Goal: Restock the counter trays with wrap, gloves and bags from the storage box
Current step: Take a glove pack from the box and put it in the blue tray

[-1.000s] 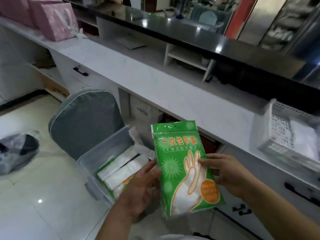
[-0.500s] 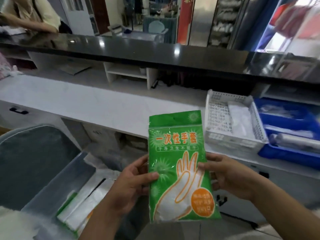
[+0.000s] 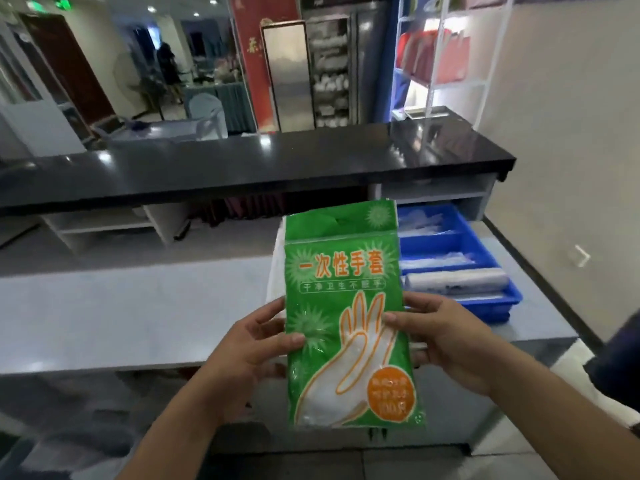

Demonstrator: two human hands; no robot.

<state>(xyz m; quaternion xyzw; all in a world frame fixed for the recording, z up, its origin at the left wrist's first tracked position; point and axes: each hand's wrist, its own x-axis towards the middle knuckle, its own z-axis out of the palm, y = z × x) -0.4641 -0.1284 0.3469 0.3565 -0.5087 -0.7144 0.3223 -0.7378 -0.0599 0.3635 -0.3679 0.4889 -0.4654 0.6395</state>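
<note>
**Glove pack (image 3: 346, 306) now up against the trays**

Swinging round to the right, my view leaves the storage box behind altogether; it shows nowhere now, and the pack of gloves rides with me. It is upright in the air in front of the pale counter (image 3: 121, 313), printed face toward me, and it touches no surface.

My left hand (image 3: 256, 344) pinches the pack's left edge, thumb flat on the front and fingers curled behind. My right hand (image 3: 446, 341) does the same on the right edge, thumb over the printed glove. Neither grip looks any different from half a second ago; only where I stand and face has changed.

The white tray (image 3: 277, 271) that sat clear to the right is now almost wholly hidden behind the pack, with only a sliver showing at its left side. The blue tray (image 3: 491, 306) lies just beyond to the right, a clear plastic roll (image 3: 457, 280) in its nearest compartment.

I judge the carry nearly done: the gloves are at the trays and only need lowering in. I cannot tell how much room the white tray has. The pack is limp and slippery, so I'd keep both hands on it until it lies flat.
</note>
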